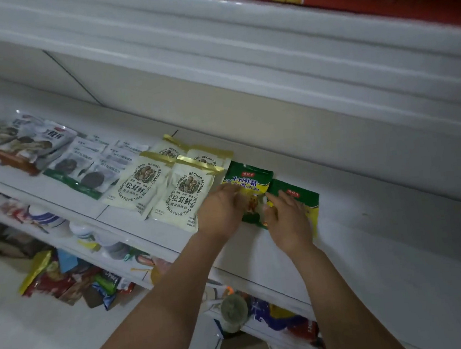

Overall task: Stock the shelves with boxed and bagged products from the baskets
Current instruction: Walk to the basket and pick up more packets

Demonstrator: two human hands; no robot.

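squaring green bags (248,176) beside cream bags (185,193) on the shelf (377,232), right hand (288,221) flat on one, left hand (221,208) grip unclear from blur; shelf about half filled, floor pile (64,280) unstocked.

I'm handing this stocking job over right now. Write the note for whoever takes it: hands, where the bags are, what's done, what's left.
Left hand: on the front green bag; the grip is too blurred to tell.
Right hand: fingers laid over the second green bag.
Both green bags lie flat on the shelf, right of the cream bags.
Done: cream bags and mushroom packs laid out in rows.
Left: square up the green bags; loose packets lie on the floor below. No basket in view.
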